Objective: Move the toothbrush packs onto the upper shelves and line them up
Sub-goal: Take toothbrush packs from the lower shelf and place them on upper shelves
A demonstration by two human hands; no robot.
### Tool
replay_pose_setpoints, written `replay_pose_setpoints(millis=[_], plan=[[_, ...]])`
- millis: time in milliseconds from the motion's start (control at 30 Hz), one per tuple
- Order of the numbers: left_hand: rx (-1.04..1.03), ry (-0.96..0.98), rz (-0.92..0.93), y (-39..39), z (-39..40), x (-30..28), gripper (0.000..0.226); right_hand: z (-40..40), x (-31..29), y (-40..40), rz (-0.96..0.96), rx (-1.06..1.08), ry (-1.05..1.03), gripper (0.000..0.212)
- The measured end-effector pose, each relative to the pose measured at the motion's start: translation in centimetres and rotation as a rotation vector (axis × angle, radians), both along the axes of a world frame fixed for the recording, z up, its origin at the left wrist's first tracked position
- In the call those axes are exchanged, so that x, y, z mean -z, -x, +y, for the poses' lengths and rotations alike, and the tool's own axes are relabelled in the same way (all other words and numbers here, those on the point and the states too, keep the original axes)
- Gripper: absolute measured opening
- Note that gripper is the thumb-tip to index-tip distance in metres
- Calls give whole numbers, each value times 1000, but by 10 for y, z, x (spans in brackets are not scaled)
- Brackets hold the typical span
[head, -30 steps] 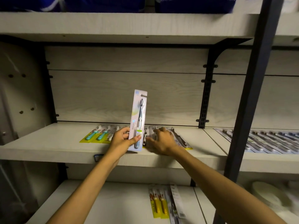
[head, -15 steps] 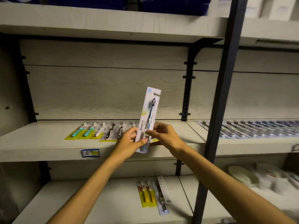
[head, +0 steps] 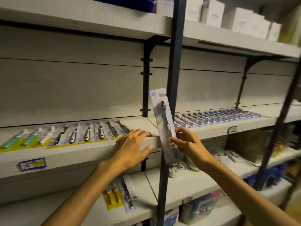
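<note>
Right hand pinched upright pack by its lower half, just off the shelf front edge beside the post; left hand open, fingers resting on that edge by the pack row.

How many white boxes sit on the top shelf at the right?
5 at least: white boxes and in a row running rightward along the top shelf; others may hide behind.
</note>
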State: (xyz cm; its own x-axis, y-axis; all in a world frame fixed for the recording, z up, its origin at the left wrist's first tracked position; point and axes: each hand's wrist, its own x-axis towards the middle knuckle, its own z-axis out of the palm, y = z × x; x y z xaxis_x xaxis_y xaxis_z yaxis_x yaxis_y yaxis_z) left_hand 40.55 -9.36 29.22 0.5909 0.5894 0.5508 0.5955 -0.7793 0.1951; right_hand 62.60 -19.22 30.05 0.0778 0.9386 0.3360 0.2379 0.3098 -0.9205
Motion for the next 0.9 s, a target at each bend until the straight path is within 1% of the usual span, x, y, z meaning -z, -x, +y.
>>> replay_pose_setpoints(millis=[67, 133, 300, 400, 633, 767, 900], plan=[[62, -17, 6, -24, -5, -2, 39, -10, 0, -24, 31, 56, -9, 4], [117, -23, 14, -49, -11, -4, 38, -18, 1, -49, 37, 121, -16, 1], [224, -48, 57, -114, -24, -6, 40, -28, 7, -114, 54, 239, -21, 15], [251, -50, 76, -157, -26, -5, 39, -28, 11, -156, 58, 285, -9, 17], [183, -43, 83, -269, -14, -9, 39, -15, 17, -278, 7, 315, 16, 15], [124, -38, 81, -330, -1, -16, 36, -5, 13, -350, -1, 320, 19, 13], [68, -16, 84, -375, 11, -20, 35, 6, 7, -416, 19, 317, 40, 12]])
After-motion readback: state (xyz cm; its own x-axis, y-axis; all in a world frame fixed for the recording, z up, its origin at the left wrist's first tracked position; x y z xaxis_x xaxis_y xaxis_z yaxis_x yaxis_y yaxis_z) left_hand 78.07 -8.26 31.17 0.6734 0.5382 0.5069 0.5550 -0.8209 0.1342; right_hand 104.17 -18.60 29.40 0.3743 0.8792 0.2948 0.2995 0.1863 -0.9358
